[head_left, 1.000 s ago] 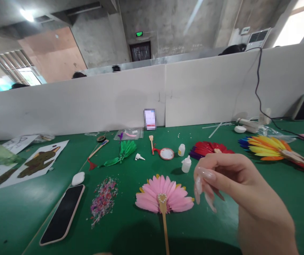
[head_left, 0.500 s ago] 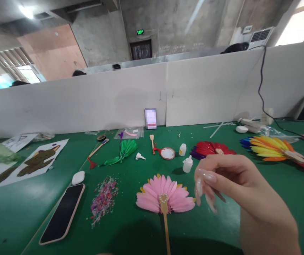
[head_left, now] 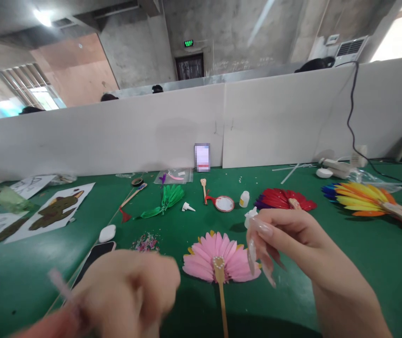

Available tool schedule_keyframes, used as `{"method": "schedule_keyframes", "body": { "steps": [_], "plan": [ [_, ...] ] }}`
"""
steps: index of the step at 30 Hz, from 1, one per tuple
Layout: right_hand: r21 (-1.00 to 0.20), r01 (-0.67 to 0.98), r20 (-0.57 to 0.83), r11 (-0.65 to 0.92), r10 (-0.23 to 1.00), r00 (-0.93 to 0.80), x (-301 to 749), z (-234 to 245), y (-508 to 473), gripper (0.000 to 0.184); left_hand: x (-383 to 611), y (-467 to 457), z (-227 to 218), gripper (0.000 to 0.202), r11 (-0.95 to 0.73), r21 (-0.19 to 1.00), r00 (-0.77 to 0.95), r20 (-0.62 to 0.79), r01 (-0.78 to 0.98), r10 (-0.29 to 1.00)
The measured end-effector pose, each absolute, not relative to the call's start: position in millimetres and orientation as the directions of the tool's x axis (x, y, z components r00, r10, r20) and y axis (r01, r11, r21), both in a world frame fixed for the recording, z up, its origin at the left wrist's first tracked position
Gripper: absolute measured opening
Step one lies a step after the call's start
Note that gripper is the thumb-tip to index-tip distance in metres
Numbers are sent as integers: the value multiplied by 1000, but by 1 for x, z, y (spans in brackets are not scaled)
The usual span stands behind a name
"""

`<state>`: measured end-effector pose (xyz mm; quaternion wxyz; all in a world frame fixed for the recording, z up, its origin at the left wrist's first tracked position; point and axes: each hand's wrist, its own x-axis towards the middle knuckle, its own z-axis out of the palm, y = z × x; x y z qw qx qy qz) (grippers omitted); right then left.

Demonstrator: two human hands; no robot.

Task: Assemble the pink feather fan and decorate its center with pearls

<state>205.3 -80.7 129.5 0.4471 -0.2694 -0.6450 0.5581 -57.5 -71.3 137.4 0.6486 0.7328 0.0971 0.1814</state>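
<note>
My right hand (head_left: 288,241) hovers over the right side of a fan of pink petals (head_left: 218,249) on a wooden stick handle. Its thumb and forefinger are pinched together; anything between them is too small to make out. White beads (head_left: 218,258) outline the top of the stick. At the lower left my left hand (head_left: 123,291) is curled and blurred by motion. A slim pale purple piece (head_left: 60,284) sticks out beside its fingers, its kind unclear. A small white bottle (head_left: 250,217) stands just behind my right fingertips, partly hidden.
Colored bits (head_left: 146,242) and a phone (head_left: 97,258) lie partly behind my left hand. Farther back are a green feather piece (head_left: 169,199), a white nozzle cap (head_left: 188,207), a round red-rimmed dish (head_left: 224,203), a second bottle (head_left: 244,199), a red fan (head_left: 285,199) and a yellow fan (head_left: 362,197).
My left hand has come into view at the lower left, covering part of the phone and the colored bits. My right hand has shifted slightly left, still pinched.
</note>
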Motion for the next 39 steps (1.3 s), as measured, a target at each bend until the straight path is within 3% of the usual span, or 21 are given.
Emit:
{"method": "schedule_keyframes", "body": {
  "steps": [2,3,4,7,9,13,16,23,26,29,34,39],
  "plan": [
    [-963,-141,271,232,854,-445,204,130,-80,33,-53,-61,134,65,-284,940,791,318,-190,523],
    [-965,-132,261,226,859,-440,204,131,-80,34,-48,-59,132,68,-384,900,594,426,-204,682],
    [-969,-120,248,217,865,-435,204,132,-80,35,-41,-58,131,67,-456,867,432,497,-201,753],
    [-978,-81,207,191,883,-421,202,131,-80,38,-17,-59,130,32,-564,796,233,604,-219,762],
    [-979,-79,202,187,888,-413,201,129,-79,39,-2,-63,132,21,-586,796,241,604,-152,759],
    [-969,-145,242,198,870,-430,200,126,-79,35,15,-69,130,40,-584,782,285,623,-217,728],
    [-969,-145,243,198,861,-447,200,128,-81,36,21,-72,125,39,-558,784,307,621,-273,721],
    [-970,-173,231,170,868,-439,201,130,-82,34,26,-70,126,38,-637,757,316,646,-146,695],
    [-970,-171,231,172,869,-438,202,130,-81,33,26,-68,131,36,-774,628,323,719,75,615],
    [-971,-164,230,174,866,-445,203,131,-81,32,27,-69,135,45,-871,418,410,769,257,490],
    [-973,-167,220,159,859,-462,204,134,-83,35,32,-74,138,47,-907,172,428,837,385,340],
    [-981,-153,177,117,864,-472,204,136,-83,37,34,-75,137,48,-913,69,444,857,403,261]
  ]
}}
